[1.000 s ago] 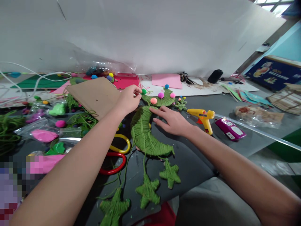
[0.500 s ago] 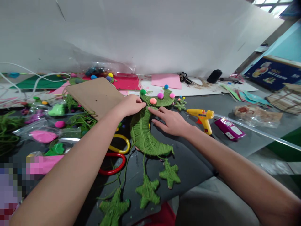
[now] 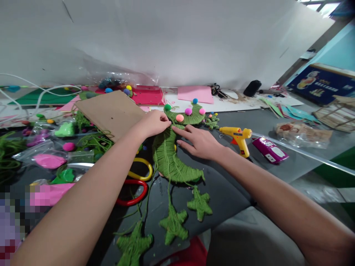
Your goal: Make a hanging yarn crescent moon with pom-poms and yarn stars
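A crescent wrapped in green yarn lies on the dark table, with a second green yarn-wrapped curved piece beyond it, dotted with coloured pom-poms. My left hand is at the crescent's upper end, fingers curled and pressed together; what sits between the fingertips is hidden. From the right, my right hand reaches in with fingers stretched out, its index fingertip touching the crescent near the left fingers. Yarn strands run down towards green yarn stars near the table's front edge.
Scissors with red and yellow handles lie beside the left forearm. Brown cardboard and bags of coloured clay are on the left. A yellow glue gun and purple packet lie right. A white board stands behind.
The view has shifted very slightly. Both hands keep nearly the same place on the crescent, and nothing else has visibly moved.
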Motion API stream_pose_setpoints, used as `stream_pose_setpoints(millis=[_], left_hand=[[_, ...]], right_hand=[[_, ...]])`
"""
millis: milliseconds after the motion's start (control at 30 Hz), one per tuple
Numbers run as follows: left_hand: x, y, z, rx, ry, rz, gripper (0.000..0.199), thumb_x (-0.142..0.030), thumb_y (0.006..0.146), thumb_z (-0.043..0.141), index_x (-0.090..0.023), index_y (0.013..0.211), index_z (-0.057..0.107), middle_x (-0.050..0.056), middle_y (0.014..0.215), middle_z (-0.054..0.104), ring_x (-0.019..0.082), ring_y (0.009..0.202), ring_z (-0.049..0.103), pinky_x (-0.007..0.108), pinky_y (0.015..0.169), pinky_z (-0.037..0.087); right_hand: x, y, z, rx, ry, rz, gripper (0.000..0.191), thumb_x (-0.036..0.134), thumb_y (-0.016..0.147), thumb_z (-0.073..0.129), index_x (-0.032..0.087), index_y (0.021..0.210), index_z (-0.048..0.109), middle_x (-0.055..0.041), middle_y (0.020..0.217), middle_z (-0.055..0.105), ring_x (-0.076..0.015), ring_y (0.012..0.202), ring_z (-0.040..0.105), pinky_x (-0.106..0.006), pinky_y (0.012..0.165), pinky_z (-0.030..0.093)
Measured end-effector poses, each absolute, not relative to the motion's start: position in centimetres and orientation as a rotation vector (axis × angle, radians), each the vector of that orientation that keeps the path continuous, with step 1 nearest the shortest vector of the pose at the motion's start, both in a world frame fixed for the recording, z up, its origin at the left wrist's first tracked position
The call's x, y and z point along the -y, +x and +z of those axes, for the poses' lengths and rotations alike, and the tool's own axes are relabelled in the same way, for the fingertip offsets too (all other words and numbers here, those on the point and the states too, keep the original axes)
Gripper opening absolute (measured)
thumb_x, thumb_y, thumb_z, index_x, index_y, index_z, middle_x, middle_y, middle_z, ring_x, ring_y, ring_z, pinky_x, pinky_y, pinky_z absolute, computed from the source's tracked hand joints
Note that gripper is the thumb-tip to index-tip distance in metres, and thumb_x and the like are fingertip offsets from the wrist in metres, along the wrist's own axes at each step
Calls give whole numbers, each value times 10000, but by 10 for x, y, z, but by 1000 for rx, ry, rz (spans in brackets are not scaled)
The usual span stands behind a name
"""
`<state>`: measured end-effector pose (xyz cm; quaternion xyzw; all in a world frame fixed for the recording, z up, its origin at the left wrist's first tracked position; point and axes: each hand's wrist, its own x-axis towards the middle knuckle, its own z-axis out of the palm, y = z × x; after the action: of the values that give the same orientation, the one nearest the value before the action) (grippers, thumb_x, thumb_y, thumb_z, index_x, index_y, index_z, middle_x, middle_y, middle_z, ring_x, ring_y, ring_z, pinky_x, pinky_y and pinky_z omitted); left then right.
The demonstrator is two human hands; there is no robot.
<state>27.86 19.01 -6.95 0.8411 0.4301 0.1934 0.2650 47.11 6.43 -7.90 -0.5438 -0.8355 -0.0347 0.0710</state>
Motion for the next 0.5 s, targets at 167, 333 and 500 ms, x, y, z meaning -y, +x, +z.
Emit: stream_pose_setpoints(millis=[167, 333, 500], left_hand=[[-192, 278, -71, -1153, 2279, 509, 226, -376, 765, 614, -179, 707, 709, 72, 749, 728, 204, 686, 612, 300, 601, 407], [-192, 279, -73, -1160, 2294, 499, 262, -397, 783, 599, -176, 684, 698, 80, 746, 731, 199, 664, 610, 311, 604, 406], [-193, 279, -74, -1145, 2300, 500, 258, -394, 778, 598, -177, 689, 705, 80, 751, 732, 195, 656, 604, 315, 605, 404]], right_hand=[[-64, 473, -78, 2490, -1656, -102, 528, 460, 1040, 351, 258, 1520, 442, -101, 1146, 616, -212, 867, 608, -306, 707, 426], [-64, 474, -77, 2448, -1661, -113, 492, 435, 1044, 353, 243, 1467, 516, -98, 1138, 630, -209, 881, 611, -299, 692, 416], [-64, 474, -78, 2442, -1651, -108, 482, 434, 1042, 369, 235, 1449, 534, -93, 1141, 636, -207, 883, 620, -298, 688, 416]])
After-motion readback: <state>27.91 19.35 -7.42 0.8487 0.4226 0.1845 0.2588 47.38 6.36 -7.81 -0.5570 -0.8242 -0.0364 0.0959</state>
